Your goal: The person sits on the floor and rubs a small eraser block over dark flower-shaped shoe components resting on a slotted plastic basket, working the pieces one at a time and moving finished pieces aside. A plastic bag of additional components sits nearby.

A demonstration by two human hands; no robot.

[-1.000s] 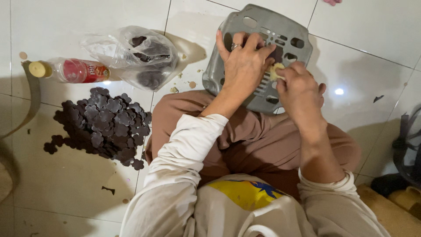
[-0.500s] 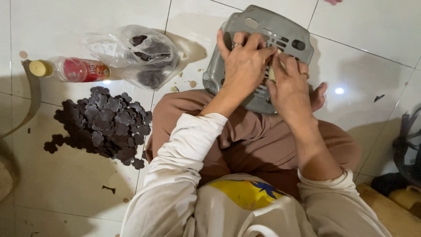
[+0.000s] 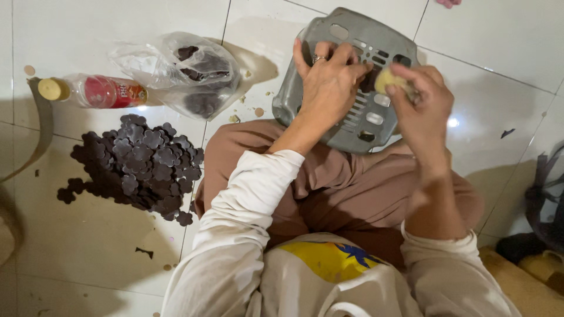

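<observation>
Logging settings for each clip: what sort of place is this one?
Probably a home floor used for small handwork, not a workshop bench. The person sits on white floor tiles, beside a loose pile of dark flower-shaped pieces, a plastic bag holding more, and a plastic bottle.
</observation>
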